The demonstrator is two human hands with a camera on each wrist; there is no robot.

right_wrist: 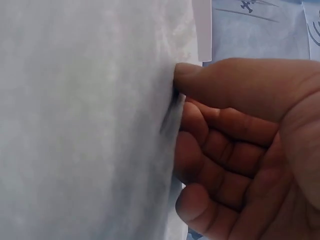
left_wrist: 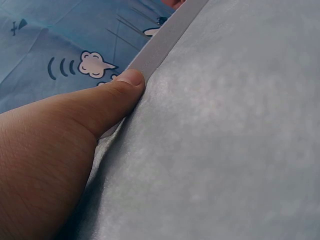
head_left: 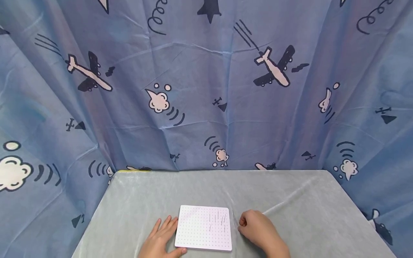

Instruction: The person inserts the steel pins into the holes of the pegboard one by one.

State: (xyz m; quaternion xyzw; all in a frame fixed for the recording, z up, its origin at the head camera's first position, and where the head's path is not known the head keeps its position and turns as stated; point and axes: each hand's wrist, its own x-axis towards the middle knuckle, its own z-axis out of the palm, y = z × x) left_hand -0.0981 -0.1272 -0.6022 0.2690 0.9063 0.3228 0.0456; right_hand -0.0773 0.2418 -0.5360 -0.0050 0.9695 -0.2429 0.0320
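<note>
A white board (head_left: 203,234) with a grid of small holes lies on the grey cloth. Several thin metal pins (head_left: 215,218) stand or lean in its upper right part. My left hand (head_left: 159,239) rests along the board's left side, fingers spread and straight, with the thumb at its lower left corner; the left wrist view shows the thumb (left_wrist: 117,95) against the board's edge. Right of the board, loose thin pins (head_left: 234,217) lie on the cloth. My right hand (head_left: 258,229) is there, fingers curled, thumb and index together; a dark thin pin (right_wrist: 169,116) shows at the pinch, its tip partly hidden.
Grey cloth (head_left: 290,193) covers the table around the board. A blue curtain (head_left: 193,118) with printed planes and clouds hangs behind the table and at both sides. A yellow strip (head_left: 133,171) shows at the table's back left edge.
</note>
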